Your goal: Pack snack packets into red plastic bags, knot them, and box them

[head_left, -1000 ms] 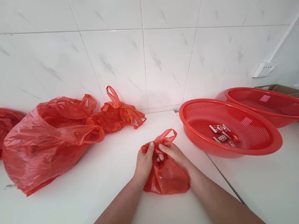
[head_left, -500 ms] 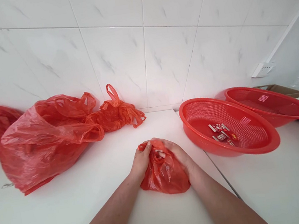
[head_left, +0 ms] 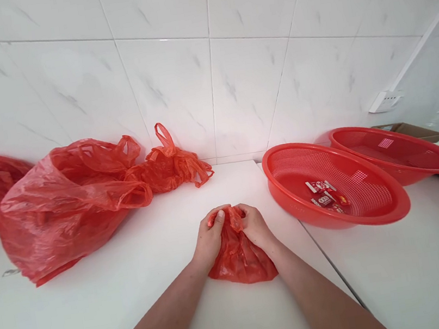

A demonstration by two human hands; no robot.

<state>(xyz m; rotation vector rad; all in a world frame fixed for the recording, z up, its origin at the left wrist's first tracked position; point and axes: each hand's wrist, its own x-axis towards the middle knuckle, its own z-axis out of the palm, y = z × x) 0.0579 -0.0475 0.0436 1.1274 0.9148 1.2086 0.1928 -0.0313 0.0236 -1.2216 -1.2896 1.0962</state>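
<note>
A small red plastic bag rests on the white table between my hands, its top bunched together. My left hand grips the left side of the bag's gathered mouth, thumb on top. On the other side my right hand pinches the mouth, with a crumpled bit of plastic sticking up between the two hands. What the bag holds is hidden under the folds. To the right, a red perforated basket contains several small red-and-white wrapped packets.
A second red basket stands behind the first, near a cardboard box. Large red plastic bags and a smaller crumpled one lie along the tiled wall at left. A seam runs between two white tabletops.
The bag's mouth has been drawn closed, covering the whitish items that showed inside. My right hand has moved from the bag's far side to pinch its top.
</note>
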